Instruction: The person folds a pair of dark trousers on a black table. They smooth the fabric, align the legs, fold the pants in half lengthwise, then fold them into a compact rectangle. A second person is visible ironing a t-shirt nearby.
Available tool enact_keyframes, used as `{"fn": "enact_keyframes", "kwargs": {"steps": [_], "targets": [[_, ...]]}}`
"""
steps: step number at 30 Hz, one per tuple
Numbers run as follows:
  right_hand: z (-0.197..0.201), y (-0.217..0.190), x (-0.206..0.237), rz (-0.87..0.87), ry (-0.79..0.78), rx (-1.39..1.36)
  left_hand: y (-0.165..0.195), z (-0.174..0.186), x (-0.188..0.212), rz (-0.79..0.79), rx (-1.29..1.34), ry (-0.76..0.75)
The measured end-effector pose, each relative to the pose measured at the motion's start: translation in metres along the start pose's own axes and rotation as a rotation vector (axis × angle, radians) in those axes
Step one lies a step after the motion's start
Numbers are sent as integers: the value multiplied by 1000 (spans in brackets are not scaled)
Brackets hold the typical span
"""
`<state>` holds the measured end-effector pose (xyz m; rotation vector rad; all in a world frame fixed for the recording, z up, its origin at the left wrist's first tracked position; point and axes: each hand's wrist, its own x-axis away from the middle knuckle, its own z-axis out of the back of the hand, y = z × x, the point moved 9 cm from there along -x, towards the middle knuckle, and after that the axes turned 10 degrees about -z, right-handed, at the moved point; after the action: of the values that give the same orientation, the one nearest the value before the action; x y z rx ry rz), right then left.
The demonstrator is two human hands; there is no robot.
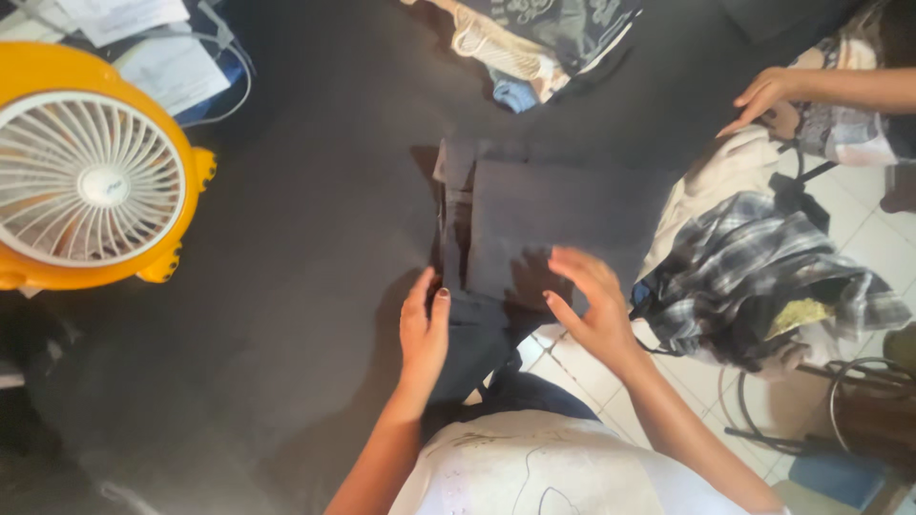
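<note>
Head view: near the dark worktop's (286, 286) front edge, we press our two open hands, left (423, 329) and right (593, 305), flat on one folded dark grey garment (544, 229). One orange round fan (91, 176) sits at the left edge.

1. a round orange fan (91, 181) with a white grille sits at the left edge of the dark table cover (286, 286).
2. white papers (143, 38) lie behind the fan.
3. a heap of plaid and pale clothes (763, 272) rests at the right.
4. more folded fabric (534, 38) lies at the top.
5. another person's hand (768, 95) touches the pale clothes, upper right.
6. white floor tiles (873, 229) show at the right.
</note>
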<state>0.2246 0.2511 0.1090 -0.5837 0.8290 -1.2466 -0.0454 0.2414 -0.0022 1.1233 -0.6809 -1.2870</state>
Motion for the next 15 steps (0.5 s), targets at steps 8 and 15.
{"fn": "enact_keyframes", "kwargs": {"steps": [8,15], "targets": [[8,13,-109,107,56,317,-52,-46,-73,404,306,-193],[-13,56,-152,-124,-220,458,-40,-69,-100,440,241,-211]]}}
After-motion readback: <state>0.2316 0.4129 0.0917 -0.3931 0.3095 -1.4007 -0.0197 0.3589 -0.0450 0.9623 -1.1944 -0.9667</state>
